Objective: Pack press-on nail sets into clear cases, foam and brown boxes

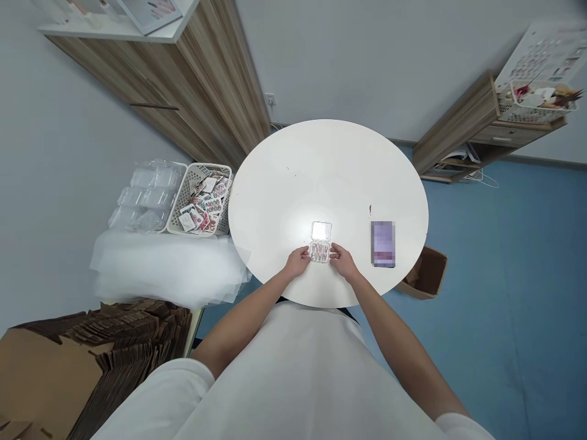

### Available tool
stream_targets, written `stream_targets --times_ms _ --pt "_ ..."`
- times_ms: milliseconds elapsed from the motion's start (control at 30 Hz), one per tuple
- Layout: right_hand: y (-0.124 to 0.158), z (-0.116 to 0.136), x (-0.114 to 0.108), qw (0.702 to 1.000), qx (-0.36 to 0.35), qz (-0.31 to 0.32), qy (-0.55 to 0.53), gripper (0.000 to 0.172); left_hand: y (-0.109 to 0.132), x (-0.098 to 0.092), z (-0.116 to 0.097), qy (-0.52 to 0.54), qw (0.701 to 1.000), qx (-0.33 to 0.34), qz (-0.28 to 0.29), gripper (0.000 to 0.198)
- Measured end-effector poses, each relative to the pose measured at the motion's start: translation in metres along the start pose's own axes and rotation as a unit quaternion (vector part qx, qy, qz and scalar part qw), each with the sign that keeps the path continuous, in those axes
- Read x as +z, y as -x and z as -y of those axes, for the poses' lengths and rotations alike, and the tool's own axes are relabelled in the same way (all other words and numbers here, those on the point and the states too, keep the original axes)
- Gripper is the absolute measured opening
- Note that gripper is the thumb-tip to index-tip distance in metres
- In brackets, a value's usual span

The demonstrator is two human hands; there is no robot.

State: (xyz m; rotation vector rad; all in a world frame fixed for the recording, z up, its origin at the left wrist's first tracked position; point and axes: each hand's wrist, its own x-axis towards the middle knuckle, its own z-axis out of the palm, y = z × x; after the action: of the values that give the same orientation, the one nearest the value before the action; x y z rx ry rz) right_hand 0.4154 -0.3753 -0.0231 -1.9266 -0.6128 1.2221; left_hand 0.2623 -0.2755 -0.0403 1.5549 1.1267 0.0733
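Clear plastic forms the small hinged case [320, 260] on the smooth white oval counter [321, 165], its squarish lid [321, 231] swung back, away from the person. Narrow pinkish pieces [320, 249] line the case.

From where I stand, it sits right between the two hands: the left fingers [304, 250] are bent at its left edge, the right fingers [336, 247] at its right edge. Both sets are loosely curled and slightly parted; I can't tell whether either actually grips the plastic.

One case lies there, its pieces in two rows, too tiny to count surely. To the right of the case is one flat purple oblong [383, 241], blurred over, and further right, below the counter, one open cardboard box [433, 275]. Well to the left of the case stands one perforated white basket [172, 214] heaped with printed cards [206, 208], more than I can count. Further left sit several clear, ridged boxes [149, 195], nearer the person than which lie filmy white sheets [169, 269].
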Motion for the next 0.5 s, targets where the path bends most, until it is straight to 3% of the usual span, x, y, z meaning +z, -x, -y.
stream_targets --times_ms 267,500 --pt "0.011 0.002 -0.009 0.999 -0.019 0.032 -0.033 0.057 0.019 0.011 0.000 0.093 0.994 0.005 -0.061 0.038" --pt "0.037 0.015 -0.010 0.995 -0.039 0.029 -0.090 0.055 0.039 0.001 -0.016 0.172 0.981 0.023 -0.081 0.036"
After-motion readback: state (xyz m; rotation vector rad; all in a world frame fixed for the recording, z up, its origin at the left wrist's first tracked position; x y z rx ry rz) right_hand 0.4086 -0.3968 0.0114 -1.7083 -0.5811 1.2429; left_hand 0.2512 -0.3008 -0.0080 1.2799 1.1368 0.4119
